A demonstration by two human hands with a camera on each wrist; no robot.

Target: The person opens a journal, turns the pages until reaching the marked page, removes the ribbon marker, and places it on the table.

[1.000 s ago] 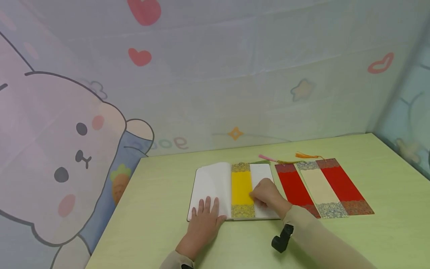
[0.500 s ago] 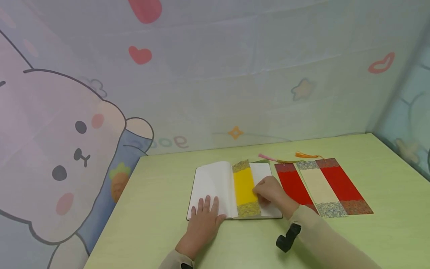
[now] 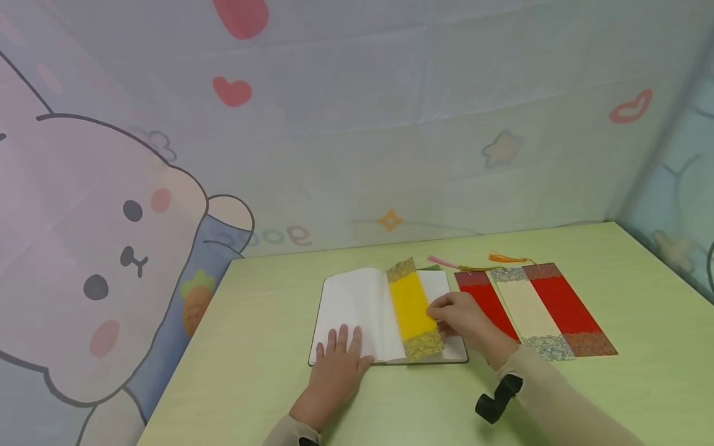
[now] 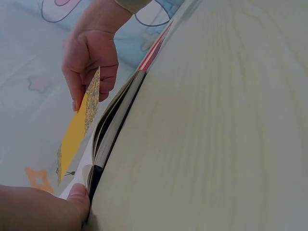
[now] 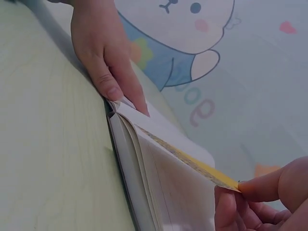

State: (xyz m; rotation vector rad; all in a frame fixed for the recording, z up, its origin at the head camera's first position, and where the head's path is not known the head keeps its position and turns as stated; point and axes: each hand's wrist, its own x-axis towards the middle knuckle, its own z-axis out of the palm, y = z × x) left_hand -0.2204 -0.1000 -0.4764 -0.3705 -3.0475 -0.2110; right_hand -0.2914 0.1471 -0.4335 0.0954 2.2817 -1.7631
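An open notebook (image 3: 353,297) with blank white pages lies on the table. My left hand (image 3: 337,368) rests flat on its left page near the lower edge, fingers spread. Between thumb and fingers my right hand (image 3: 465,319) pinches the right edge of a yellow bookmark (image 3: 413,303) with patterned ends. In the left wrist view the bookmark (image 4: 74,134) is tilted, its pinched side raised off the page. The right wrist view shows the thumb and a finger of my right hand (image 5: 264,197) at the bookmark's edge.
Right of the notebook, two red bookmarks (image 3: 569,306) and a cream bookmark (image 3: 530,310) lie side by side on the table (image 3: 630,297). An orange tassel (image 3: 507,257) and a pink tassel (image 3: 442,261) lie behind them. A printed cloth (image 3: 346,155) hangs behind the table.
My right hand has moved right, drawing the yellow bookmark's lower end with it. The bookmark has turned from straight along the page to slanted, its right edge lifted. My left hand has stayed put.
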